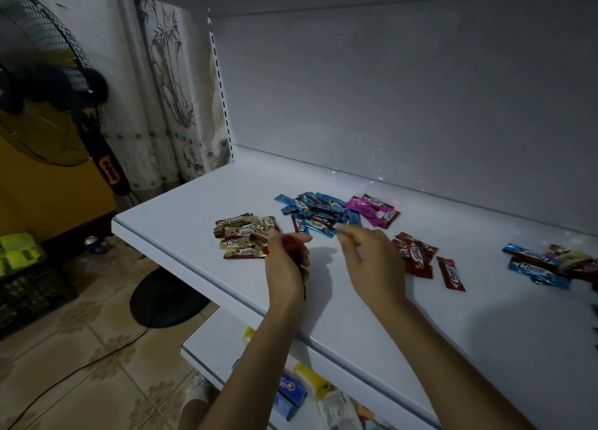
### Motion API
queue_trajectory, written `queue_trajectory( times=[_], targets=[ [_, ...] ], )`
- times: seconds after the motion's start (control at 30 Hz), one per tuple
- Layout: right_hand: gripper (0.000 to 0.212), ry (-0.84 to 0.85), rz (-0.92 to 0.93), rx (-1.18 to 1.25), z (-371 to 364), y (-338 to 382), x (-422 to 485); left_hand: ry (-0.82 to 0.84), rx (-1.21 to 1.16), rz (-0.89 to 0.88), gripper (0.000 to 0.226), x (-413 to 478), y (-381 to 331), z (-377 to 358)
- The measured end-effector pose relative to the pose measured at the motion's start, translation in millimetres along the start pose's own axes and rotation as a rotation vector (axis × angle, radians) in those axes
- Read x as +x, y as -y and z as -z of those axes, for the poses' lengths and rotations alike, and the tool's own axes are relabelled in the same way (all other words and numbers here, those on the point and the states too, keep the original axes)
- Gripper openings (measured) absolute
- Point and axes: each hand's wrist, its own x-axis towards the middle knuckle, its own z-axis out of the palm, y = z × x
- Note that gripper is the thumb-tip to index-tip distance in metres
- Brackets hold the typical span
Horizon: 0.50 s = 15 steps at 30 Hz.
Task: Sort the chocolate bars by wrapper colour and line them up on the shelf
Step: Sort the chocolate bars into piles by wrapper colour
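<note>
Clutching a red-wrapped bar [289, 243], left hand [284, 261] hovers over white shelf [194, 229]; right hand [369, 258] meets blue bars [318, 209], grip unclear.

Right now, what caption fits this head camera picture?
Left hand grips a red bar; right hand reaches the blue pile on the shelf.

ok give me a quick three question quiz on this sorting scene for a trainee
1. True or false: the magenta pile lies right of the blue pile.
2. Which pile lies nearest the left end of the shelf? A gold pile B red pile C mixed pile
3. What colour is the item in the grip of the left hand?
Key: 1 true; 2 A; 3 red.
</note>
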Motion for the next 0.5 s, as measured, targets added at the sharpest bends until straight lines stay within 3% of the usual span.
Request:
queue_trajectory(
  times=[0.1,0.17,0.2,0.3,0.37,0.43,0.5],
  targets=[
    [0.033,0.294,0.084,-0.473,-4,0,0,0.068,-0.075,0.023,0.06,-1,-4,6],
    [0.038,0.306,0.117,-0.484,-4,2,-2,0.107,-0.106,0.03,0.06,-2,-6,9],
    [0.04,0.301,0.101,-0.368,-3,4,-4,0.116,-0.122,0.034,0.059,-3,-6,10],
    [0.031,0.349,-0.013,0.396,5,19,-9,0.111,-0.183,0.049,0.057,-2,-8,10],
    [0.036,0.432,-0.062,0.68,11,32,-11,0.092,-0.252,0.076,0.052,-1,-9,10],
    [0.051,0.565,-0.113,0.662,9,37,-14,0.07,-0.299,0.094,0.046,-3,-11,11],
    [0.044,0.657,-0.137,0.505,3,36,-17,0.065,-0.265,0.083,0.044,-6,-12,10]
  ],
)
